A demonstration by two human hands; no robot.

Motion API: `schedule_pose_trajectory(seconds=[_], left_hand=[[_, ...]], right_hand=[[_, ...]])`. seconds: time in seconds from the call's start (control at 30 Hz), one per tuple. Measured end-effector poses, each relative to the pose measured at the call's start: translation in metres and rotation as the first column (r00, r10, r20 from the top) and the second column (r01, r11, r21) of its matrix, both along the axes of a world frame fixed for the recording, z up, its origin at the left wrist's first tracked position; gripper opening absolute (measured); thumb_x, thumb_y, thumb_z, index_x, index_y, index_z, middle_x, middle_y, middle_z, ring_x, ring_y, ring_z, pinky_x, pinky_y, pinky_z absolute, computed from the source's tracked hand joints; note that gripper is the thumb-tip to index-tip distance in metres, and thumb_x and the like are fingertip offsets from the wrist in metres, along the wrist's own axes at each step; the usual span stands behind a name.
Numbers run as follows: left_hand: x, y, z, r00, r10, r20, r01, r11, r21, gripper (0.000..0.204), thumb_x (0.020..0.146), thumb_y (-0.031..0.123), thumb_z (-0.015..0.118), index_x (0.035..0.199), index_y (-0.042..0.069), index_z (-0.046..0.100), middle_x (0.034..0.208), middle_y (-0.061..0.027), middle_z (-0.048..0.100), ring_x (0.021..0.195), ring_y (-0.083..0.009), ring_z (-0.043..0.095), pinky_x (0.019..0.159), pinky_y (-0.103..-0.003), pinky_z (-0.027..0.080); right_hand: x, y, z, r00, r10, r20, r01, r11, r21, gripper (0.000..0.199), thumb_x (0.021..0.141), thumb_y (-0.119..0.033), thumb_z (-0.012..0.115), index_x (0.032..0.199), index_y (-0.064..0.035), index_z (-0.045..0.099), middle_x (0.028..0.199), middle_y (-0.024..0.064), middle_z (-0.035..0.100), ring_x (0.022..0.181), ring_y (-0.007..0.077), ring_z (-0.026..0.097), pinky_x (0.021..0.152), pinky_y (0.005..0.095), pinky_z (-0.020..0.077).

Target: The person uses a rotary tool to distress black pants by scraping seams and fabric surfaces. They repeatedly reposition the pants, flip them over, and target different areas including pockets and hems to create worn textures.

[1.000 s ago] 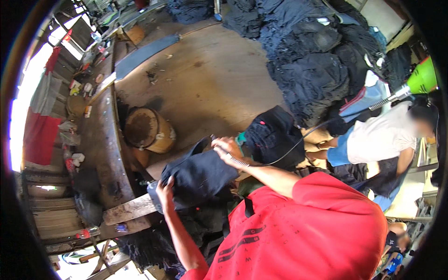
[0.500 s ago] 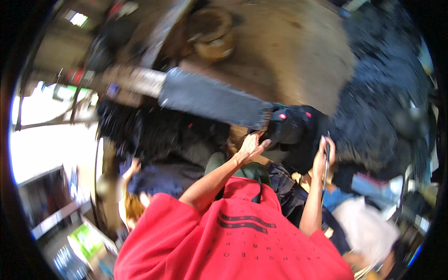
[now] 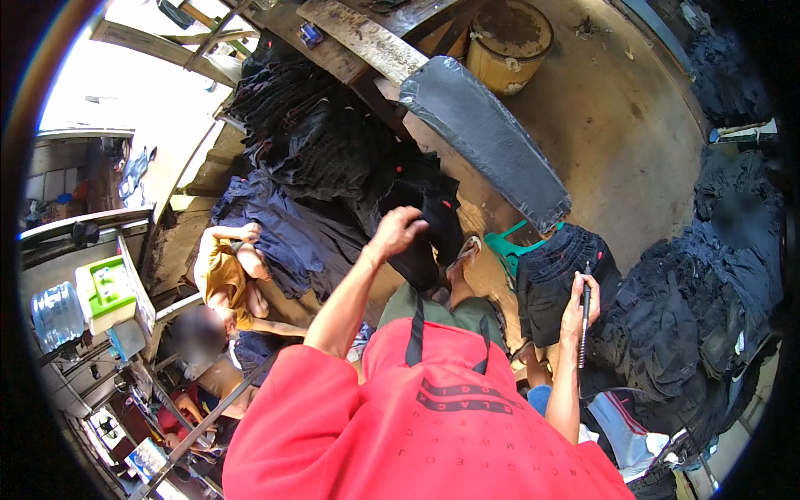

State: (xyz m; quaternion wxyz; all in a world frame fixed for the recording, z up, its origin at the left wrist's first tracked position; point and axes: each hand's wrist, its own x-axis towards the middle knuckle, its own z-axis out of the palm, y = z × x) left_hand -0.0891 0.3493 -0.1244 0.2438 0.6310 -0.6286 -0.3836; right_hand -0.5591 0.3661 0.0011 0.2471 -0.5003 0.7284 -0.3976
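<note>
My left hand [image 3: 397, 232] is over the edge of the left pile of black garments [image 3: 321, 150], its fingers loosely bent and apart with nothing seen in them. Just beyond it hangs a black garment [image 3: 427, 204] with small red marks. On the right, my right hand [image 3: 575, 308] is closed around a slim black pen-like tool [image 3: 586, 304] with a thin cord-like tail running down along my forearm. Beside that hand, black garments with gathered waistbands [image 3: 554, 271] lie over a green plastic stool [image 3: 510, 248]. A narrow board covered in dark material [image 3: 483, 137] slants in front of me.
A large heap of dark garments [image 3: 667, 308] lies at the right. Behind the board stands a yellowish drum [image 3: 510, 46] on the bare floor. A person in a yellow shirt [image 3: 221, 271] sits at the left by dark blue cloth [image 3: 279, 225].
The view has turned. My left hand has gone from the board's end to the left pile, and a black garment with red marks now lies there. My right hand keeps the tool.
</note>
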Motion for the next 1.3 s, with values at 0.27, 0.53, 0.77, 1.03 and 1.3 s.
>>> schedule_pose_trajectory(seconds=[0.27,0.53,0.77,1.03,1.3], left_hand=[[0.151,0.019,-0.108,0.744,0.008,0.668,-0.217,0.949,0.230,0.098,0.084,0.029,0.088,0.166,0.004,0.040,0.157,-0.0250,0.057,0.138,-0.0441,0.060,0.116,-0.054,0.050],[0.066,0.105,-0.105,0.993,-0.045,0.110,0.006,0.943,0.333,0.074,0.092,0.027,0.080,0.155,0.000,0.056,0.147,-0.0277,0.065,0.136,-0.0469,0.061,0.118,-0.051,0.048],[-0.005,0.100,-0.026,0.982,-0.146,-0.123,0.190,0.702,0.686,0.063,0.096,0.021,0.082,0.152,0.002,0.061,0.145,-0.0245,0.070,0.135,-0.0376,0.069,0.112,-0.045,0.055],[-0.085,-0.034,0.104,0.920,-0.386,0.068,0.325,0.848,0.418,0.052,0.100,0.019,0.077,0.148,0.005,0.064,0.139,-0.0206,0.072,0.124,-0.0367,0.072,0.107,-0.045,0.055],[-0.289,-0.154,0.166,0.719,-0.690,-0.085,0.691,0.723,-0.028,0.046,0.096,0.014,0.078,0.140,0.007,0.065,0.134,-0.0185,0.070,0.123,-0.0408,0.066,0.100,-0.049,0.057]], right_hand=[[0.036,0.042,0.034,0.997,0.060,-0.046,-0.053,0.988,0.142,0.029,0.108,-0.028,0.075,0.115,-0.0001,0.074,0.107,0.0097,0.079,0.099,0.0167,0.070,0.092,0.0343,0.0561],[-0.013,0.091,-0.025,0.978,-0.207,0.014,0.203,0.970,0.136,0.026,0.106,-0.024,0.077,0.121,-0.0033,0.073,0.113,0.0054,0.076,0.104,0.0143,0.068,0.096,0.0324,0.0541],[-0.073,0.032,-0.136,0.878,-0.456,-0.143,0.453,0.890,-0.055,0.069,0.078,-0.033,0.103,0.131,-0.0060,0.068,0.125,0.0152,0.075,0.116,0.0277,0.071,0.101,0.0393,0.0545],[-0.114,-0.016,-0.245,0.804,-0.527,-0.276,0.556,0.830,0.034,0.064,0.070,-0.010,0.095,0.127,-0.0064,0.066,0.124,0.0216,0.072,0.117,0.0466,0.068,0.104,0.0518,0.0532],[-0.131,-0.006,-0.131,0.839,-0.543,-0.036,0.541,0.840,-0.040,0.042,0.078,0.005,0.078,0.119,0.0011,0.069,0.114,0.0147,0.073,0.102,0.0271,0.073,0.087,0.0380,0.0617]])
